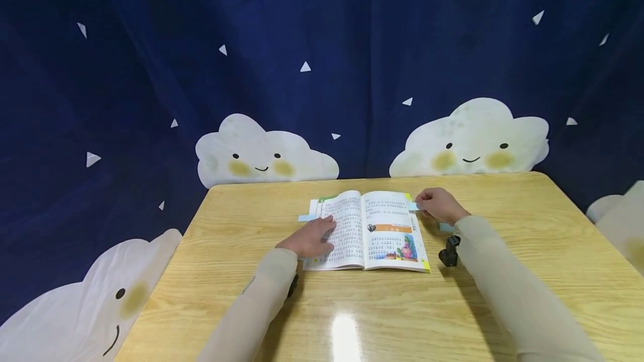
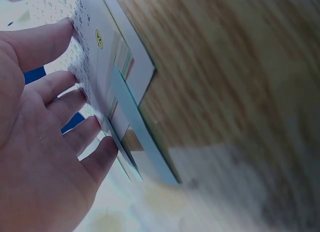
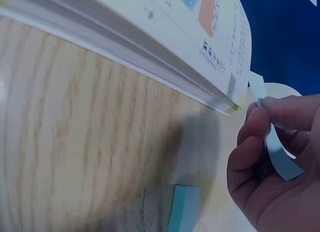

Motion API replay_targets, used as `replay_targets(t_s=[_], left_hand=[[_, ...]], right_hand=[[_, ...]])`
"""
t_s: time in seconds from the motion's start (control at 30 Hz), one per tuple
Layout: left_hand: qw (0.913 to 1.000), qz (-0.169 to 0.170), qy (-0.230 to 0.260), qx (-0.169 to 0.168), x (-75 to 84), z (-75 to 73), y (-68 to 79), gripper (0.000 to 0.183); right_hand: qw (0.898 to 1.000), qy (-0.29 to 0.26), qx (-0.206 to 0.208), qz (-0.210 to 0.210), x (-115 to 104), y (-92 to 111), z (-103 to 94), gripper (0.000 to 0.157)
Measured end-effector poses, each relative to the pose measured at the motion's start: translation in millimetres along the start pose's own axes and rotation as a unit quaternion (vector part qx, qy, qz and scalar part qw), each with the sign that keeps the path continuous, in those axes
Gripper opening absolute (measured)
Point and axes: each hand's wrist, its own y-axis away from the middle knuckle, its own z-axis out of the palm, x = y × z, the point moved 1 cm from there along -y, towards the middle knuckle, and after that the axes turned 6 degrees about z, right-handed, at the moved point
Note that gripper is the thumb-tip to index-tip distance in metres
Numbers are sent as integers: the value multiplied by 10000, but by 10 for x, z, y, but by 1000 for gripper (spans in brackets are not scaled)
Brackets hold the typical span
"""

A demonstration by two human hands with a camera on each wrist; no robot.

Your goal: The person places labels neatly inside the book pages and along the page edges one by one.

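Paper, pale blue and cut as a narrow strip (image 3: 283,157), bows in the person's right hand (image 1: 440,205), the grip pinched together on it between thumb and fingers. It sits at the upper right edge of a white-paged open book (image 1: 369,233) with coloured print; from where I stand I can't tell whether its far end is stuck to the page. It looks nearly weightless and limp, so I'd judge it creases easily; holding it close to the page edge should keep that end from wandering. The left hand (image 1: 309,239), fingers apart, rests on the left page, beside another pale-blue strip (image 1: 307,218) jutting out. The pages seem thin and springy, likely to lift unless pressed towards the wood-grained desk (image 1: 251,205).
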Motion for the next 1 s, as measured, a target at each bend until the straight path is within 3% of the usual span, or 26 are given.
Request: replay_targets(t_s=[0.3,0.67,1.0], left_hand=[[9999,-54,104,-40,36,-34,15,62],[9999,-33,112,-60,-14,-25,4,63],[9999,11,124,-97,-2,-27,-5,63]], right_hand=[[9993,305,168,-136,-95,-75,-11,27],[9995,208,172,-139,-173,-198,64,24],[9987,393,43,336,-84,-304,118,26]])
